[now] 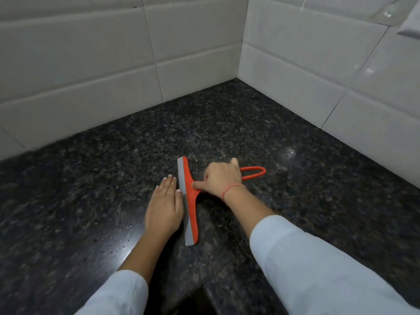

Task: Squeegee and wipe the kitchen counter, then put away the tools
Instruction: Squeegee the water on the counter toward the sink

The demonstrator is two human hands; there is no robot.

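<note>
Squeegee (pixel 190 198) on desk (pixel 91 189), blade running near-to-far between the hands; right hand (pixel 221 178) gripping its handle, left hand (pixel 164 208) flat and spread, touching the blade's left edge

An orange squeegee (pixel 190 201) is gripped by the right hand (pixel 221 178) on a dark granite counter (pixel 227 123); the left hand (pixel 164 206) is laid flat beside its blade.

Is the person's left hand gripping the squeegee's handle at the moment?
No, the left hand lies flat on the counter beside the squeegee blade, while the right hand holds the handle.
</note>
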